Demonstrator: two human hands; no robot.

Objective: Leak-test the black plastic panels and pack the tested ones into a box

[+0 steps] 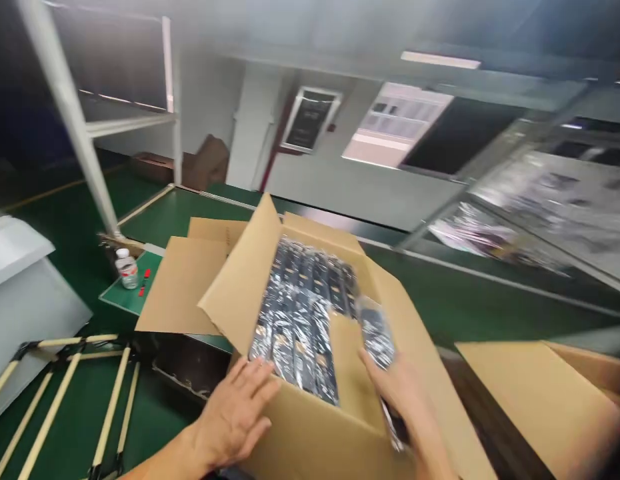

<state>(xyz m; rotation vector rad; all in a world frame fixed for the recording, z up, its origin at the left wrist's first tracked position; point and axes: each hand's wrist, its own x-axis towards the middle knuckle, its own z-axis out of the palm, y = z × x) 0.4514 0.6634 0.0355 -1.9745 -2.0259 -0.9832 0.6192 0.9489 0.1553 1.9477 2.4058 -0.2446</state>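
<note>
An open cardboard box [320,427] stands tilted in the view before me. Inside it, several dark items in clear plastic wrap [300,327] lie in close rows, beside a bare cardboard piece [353,360]. My left hand [237,407] rests with its fingers stretched out at the box's near left edge, holding nothing. At the right side of the box, my right hand [403,387] is closed around a dark plastic-wrapped item [377,333]. The lower end of that item shows below the hand. What the item is, I cannot make out.
A second cardboard box [535,393] stands at the right. To the left are a plastic bottle [127,269], a small red object [145,283], a pale pipe frame [60,400] and a grey bin [25,300]. Blurred plastic bags [490,233] lie on the right.
</note>
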